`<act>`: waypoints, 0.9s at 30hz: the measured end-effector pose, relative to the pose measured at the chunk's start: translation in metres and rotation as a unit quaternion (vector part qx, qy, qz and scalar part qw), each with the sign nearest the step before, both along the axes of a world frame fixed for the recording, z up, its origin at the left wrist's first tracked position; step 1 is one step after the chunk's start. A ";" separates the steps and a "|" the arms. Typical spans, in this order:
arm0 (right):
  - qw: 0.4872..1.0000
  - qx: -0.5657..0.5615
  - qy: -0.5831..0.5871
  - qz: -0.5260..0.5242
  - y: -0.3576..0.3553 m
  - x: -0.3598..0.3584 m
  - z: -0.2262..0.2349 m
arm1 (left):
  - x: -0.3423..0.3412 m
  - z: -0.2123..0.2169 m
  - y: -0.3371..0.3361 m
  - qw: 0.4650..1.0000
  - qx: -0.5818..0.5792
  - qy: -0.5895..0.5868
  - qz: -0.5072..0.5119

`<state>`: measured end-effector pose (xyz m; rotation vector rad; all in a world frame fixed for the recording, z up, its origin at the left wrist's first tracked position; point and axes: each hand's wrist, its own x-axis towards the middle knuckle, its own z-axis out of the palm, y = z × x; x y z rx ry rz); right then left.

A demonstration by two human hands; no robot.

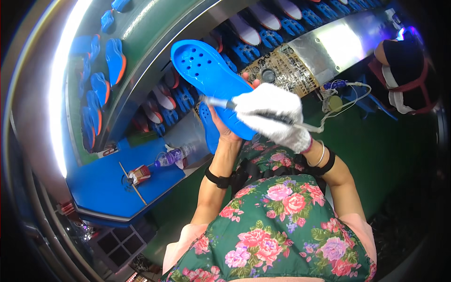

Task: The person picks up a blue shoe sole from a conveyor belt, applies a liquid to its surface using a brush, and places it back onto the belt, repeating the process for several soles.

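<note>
My bare left hand (227,133) grips a blue shoe sole (203,70) from beneath. Its thumb lies along the near edge, and fingertips show past the far edge. The sole tilts up and away, its holed heel end toward the upper left, with a wet-looking sheen there. In a white knitted glove, my right hand (270,113) is closed on a slim, dark-handled glue brush (221,102). The brush's pale tip is over the sole's middle; whether it touches cannot be told. A second blue sole (210,129) shows behind my left wrist, partly hidden.
Blue plastic holders and soles with white tops fill the conveyor (307,51) ahead. More blue soles with orange edges (115,61) lie on the lit rack at left. A blue side table (101,188) bears a bottle (170,157) and stick (133,183). A pale hose (345,109) loops at right, near a seated person (399,66).
</note>
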<state>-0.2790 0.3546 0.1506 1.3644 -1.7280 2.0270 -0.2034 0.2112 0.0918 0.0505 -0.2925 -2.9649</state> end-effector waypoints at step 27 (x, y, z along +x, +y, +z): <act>0.990 0.047 -0.014 0.129 0.020 0.049 -0.022 | 0.033 0.002 -0.032 0.998 -0.060 -0.010 -0.036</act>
